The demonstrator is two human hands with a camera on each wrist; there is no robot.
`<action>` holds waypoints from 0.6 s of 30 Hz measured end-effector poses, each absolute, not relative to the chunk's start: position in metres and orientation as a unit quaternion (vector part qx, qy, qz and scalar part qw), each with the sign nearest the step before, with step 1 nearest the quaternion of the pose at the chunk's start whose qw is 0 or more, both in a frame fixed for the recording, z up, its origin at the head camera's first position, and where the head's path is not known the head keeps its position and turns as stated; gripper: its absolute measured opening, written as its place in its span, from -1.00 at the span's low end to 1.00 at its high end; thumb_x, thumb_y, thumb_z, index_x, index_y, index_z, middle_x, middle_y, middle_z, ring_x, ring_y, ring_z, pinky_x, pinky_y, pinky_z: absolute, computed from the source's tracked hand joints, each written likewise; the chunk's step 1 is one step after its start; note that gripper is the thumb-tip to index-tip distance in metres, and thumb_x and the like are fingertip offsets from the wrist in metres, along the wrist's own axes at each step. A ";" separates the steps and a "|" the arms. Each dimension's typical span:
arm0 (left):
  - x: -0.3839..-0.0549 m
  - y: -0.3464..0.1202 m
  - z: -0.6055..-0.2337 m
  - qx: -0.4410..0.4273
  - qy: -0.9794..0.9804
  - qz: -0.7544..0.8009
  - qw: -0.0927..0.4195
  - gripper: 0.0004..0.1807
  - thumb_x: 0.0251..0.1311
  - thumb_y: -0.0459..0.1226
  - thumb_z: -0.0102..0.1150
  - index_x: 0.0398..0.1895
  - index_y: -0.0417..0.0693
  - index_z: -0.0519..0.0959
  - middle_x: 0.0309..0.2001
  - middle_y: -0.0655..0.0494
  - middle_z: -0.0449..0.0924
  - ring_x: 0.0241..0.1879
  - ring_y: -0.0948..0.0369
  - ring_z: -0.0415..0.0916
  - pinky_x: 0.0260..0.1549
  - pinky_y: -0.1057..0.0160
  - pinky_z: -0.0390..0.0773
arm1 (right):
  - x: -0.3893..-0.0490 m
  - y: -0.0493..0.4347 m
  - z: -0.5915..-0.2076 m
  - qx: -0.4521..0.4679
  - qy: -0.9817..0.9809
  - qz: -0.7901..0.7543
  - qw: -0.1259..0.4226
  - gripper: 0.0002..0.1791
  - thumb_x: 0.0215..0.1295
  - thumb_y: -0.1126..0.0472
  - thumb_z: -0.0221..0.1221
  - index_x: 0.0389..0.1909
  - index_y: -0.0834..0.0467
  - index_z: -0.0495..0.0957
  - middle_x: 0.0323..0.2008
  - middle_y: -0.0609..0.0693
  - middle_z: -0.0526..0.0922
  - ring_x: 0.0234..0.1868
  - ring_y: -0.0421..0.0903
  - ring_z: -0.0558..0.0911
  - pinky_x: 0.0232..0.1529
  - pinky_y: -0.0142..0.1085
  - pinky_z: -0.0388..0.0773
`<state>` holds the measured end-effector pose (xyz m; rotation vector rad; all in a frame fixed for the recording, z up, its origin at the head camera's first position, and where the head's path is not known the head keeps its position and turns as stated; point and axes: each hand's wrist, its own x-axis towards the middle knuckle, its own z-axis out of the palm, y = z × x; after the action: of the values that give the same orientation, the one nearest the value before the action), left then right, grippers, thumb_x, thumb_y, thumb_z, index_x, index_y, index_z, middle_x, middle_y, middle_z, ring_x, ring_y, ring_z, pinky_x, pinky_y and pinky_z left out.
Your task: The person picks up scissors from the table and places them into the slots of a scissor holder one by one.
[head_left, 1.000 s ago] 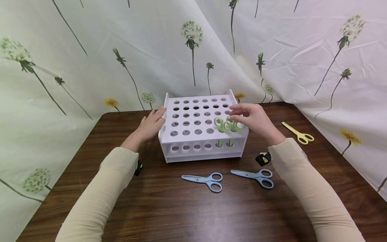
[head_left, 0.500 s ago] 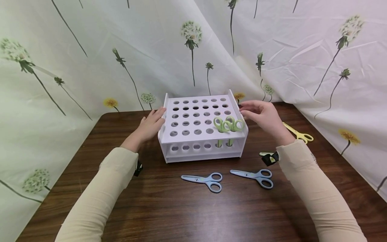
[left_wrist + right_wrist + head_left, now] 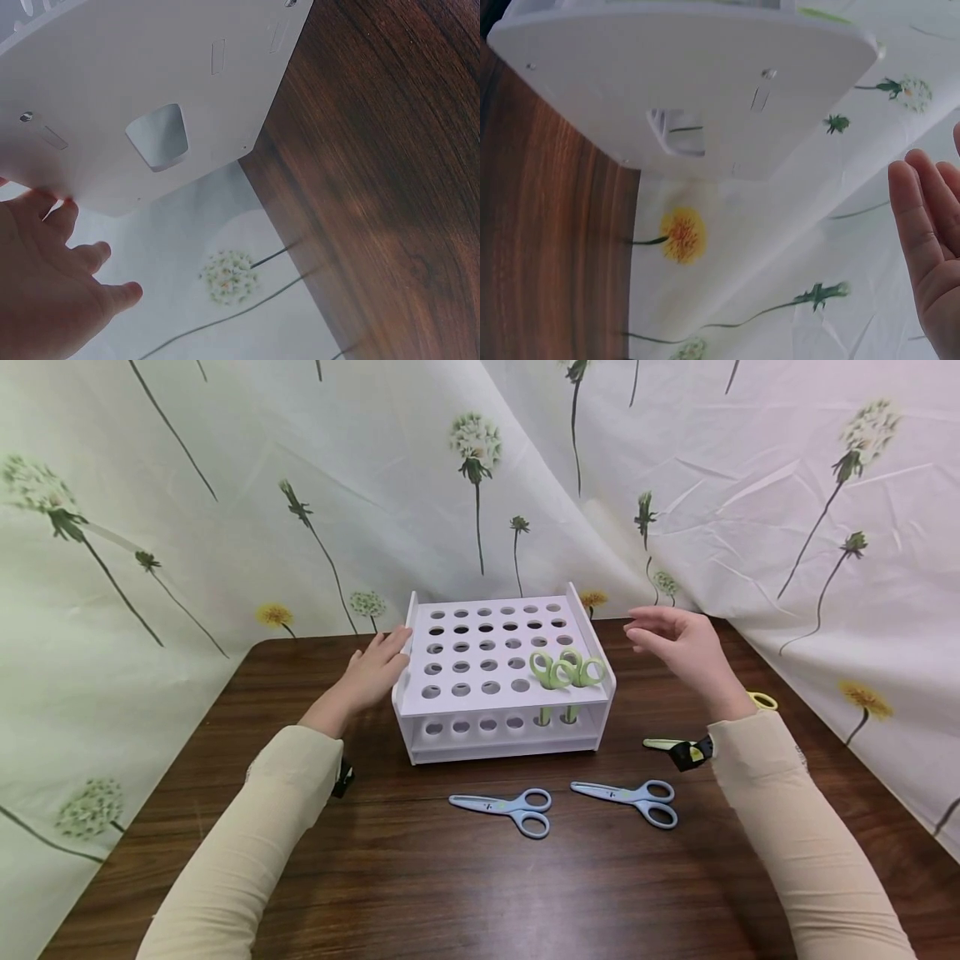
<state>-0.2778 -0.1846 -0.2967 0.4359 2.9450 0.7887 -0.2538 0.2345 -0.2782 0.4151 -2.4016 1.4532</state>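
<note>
A white rack (image 3: 502, 750) with rows of round holes stands on the table. Two pairs of light green scissors (image 3: 549, 681) sit blades down in its front right holes. My left hand (image 3: 375, 672) rests its fingertips on the rack's left side panel (image 3: 172, 75), fingers loosely extended. Off to the right of the rack, my right hand (image 3: 690, 652) hovers in the air, relaxed and holding nothing. In the right wrist view its fingers are apart from the right side panel (image 3: 705, 60).
Two pairs of blue scissors (image 3: 517, 806) lie on the table (image 3: 420, 893) before the rack. A pale green blade (image 3: 662, 743) shows beside my right wrist, the rest hidden. Behind my right forearm, yellow scissors (image 3: 772, 704) are mostly covered. A flowered cloth (image 3: 337, 460) hangs behind.
My right hand has moved right, from over the green scissors to beyond the rack. A pale green blade has come into sight, while the yellow scissors are now mostly hidden. My left hand stays put.
</note>
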 end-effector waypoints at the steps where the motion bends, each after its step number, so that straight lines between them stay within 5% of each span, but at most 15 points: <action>1: -0.278 -0.185 -0.296 0.142 0.955 0.257 0.031 -0.41 0.38 -0.11 -0.47 0.46 -0.02 -0.10 0.45 0.05 -0.25 0.39 -0.02 -0.42 0.20 -0.19 -0.42 | -0.254 0.237 -0.279 0.142 -0.836 0.507 0.153 -0.60 0.16 0.14 0.26 -0.02 0.27 0.55 -0.29 -0.13 0.66 -0.40 -0.12 0.65 -0.32 -0.43 0.51; 18: -0.277 -0.185 -0.296 0.142 0.955 0.259 0.030 -0.41 0.38 -0.10 -0.47 0.46 -0.01 -0.10 0.45 0.06 -0.24 0.39 -0.02 -0.42 0.20 -0.19 -0.42 | -0.259 0.271 -0.294 0.107 -0.814 0.549 0.155 -0.57 0.20 0.21 0.22 0.04 0.35 0.48 -0.33 -0.26 0.63 -0.38 -0.28 0.64 -0.31 -0.44 0.54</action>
<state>-0.2773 -0.1849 -0.2961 0.4386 2.9425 0.7996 -0.2594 0.2712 -0.2942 0.3051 -2.3324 1.5726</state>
